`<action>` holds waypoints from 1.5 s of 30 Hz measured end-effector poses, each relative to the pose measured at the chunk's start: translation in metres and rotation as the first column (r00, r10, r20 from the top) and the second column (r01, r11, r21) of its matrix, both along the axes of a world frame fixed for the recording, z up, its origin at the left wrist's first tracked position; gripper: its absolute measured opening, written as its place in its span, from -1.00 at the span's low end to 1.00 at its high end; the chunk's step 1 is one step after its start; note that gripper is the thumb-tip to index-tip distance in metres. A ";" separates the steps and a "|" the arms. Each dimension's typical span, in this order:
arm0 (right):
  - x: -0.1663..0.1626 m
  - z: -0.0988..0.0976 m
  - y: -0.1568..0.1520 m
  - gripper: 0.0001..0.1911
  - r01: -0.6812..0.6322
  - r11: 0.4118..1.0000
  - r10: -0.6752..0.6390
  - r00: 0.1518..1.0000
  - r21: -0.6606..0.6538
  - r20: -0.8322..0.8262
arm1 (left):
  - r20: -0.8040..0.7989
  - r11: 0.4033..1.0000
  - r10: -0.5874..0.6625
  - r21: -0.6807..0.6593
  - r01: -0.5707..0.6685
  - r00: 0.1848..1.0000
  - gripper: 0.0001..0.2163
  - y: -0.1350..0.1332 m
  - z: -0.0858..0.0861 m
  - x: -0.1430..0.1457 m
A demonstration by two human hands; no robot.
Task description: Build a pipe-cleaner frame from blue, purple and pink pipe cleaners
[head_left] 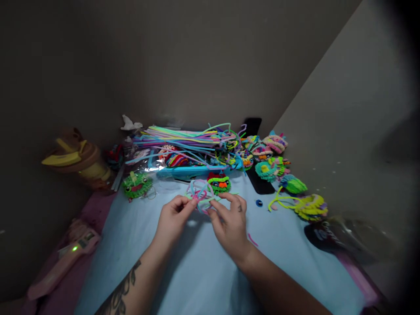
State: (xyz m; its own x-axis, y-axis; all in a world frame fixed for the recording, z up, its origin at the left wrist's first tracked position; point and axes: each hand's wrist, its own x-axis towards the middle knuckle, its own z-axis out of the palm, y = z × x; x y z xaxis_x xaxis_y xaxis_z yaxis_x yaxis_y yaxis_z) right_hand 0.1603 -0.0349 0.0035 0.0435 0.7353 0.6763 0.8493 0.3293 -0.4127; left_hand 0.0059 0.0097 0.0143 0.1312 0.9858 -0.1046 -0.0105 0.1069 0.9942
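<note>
In the middle of the head view, a loose tangle of pastel pipe cleaners (201,192) in blue, pink, green and lilac is held above the blue cloth. My left hand (173,213) pinches its left side between thumb and fingers. On the other side, my right hand (231,222) has its thumb and fingertips closed on the strands. Just behind the right fingers sits a green fuzzy figure (219,184) with eyes and an orange mouth. A short pink piece of pipe cleaner (252,239) lies right of my right wrist.
Behind are a pile of pipe cleaners (183,136) and a blue tray edge (190,171). A green figure (137,186) lies left; several fuzzy pieces (311,207), a blue eye (259,203) and a black phone-like slab (260,183) lie right. A pink glue gun (64,262) rests at left.
</note>
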 end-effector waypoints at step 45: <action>0.002 0.003 -0.004 -0.65 -0.252 0.963 0.258 0.964 0.090 -0.061 | 0.068 0.977 -0.170 -0.116 0.177 0.983 -0.71 0.000 0.013 -0.005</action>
State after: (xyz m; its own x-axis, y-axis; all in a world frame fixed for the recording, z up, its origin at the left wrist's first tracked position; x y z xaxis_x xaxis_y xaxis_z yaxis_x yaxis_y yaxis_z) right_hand 0.1626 -0.0386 0.0067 -0.0881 0.6717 0.7356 0.7017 0.5660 -0.4328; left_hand 0.0012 0.0100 0.0269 0.3081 0.9280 -0.2092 -0.0381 0.2318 0.9720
